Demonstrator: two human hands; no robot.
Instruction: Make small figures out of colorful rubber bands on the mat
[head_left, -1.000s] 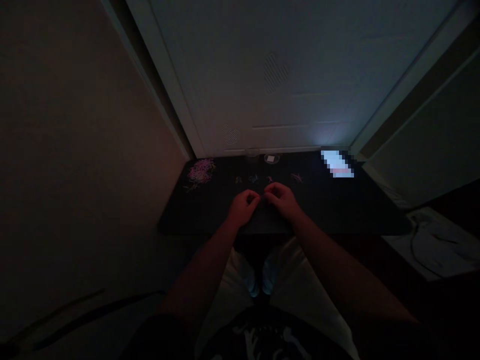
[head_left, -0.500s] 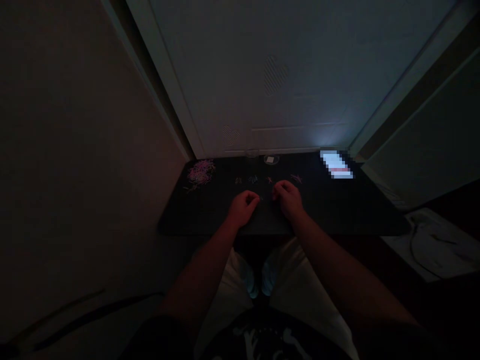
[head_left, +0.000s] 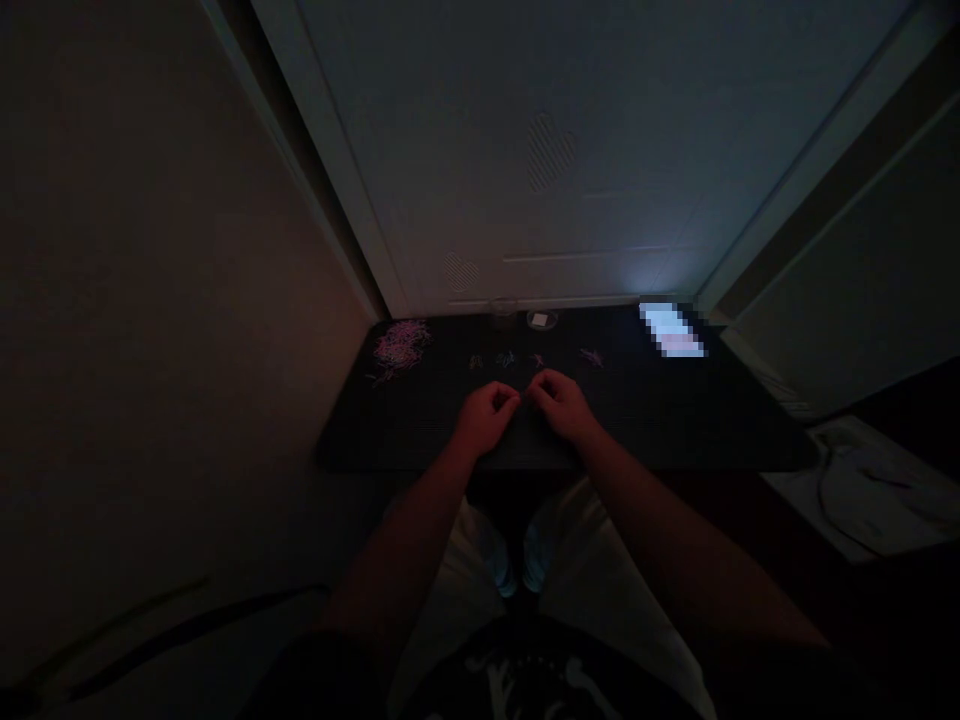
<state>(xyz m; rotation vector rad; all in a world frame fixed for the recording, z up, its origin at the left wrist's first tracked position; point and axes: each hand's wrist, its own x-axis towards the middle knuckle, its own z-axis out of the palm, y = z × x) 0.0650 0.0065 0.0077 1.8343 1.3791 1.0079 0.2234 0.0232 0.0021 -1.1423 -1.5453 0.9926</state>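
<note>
Both hands are over the dark table [head_left: 420,430], thumbs and fingers pinched and their tips almost meeting. Something tiny seems to be in the fingers of my left hand [head_left: 487,412], too small and dim to name. My right hand [head_left: 561,402] is closed in a pinch just beside it; whatever is in it cannot be made out. Beyond the hands lie small groups of thin pieces: a yellowish group [head_left: 476,361], a bluish group [head_left: 507,359], a reddish group [head_left: 538,360] and a pinkish group [head_left: 592,357]. A larger heap of pink and purple thin pieces [head_left: 403,345] lies at the table's left end.
A clear container [head_left: 503,312] and a round clear lid-like dish with a white label [head_left: 541,320] stand at the table's back edge. A glowing, blurred screen [head_left: 673,330] is at the back right. A white panel with heart patterns [head_left: 551,152] rises behind the table.
My right hand has moved left and slightly down, its fingertips coming close to those of my left hand. My left hand has stayed nearly in place.
</note>
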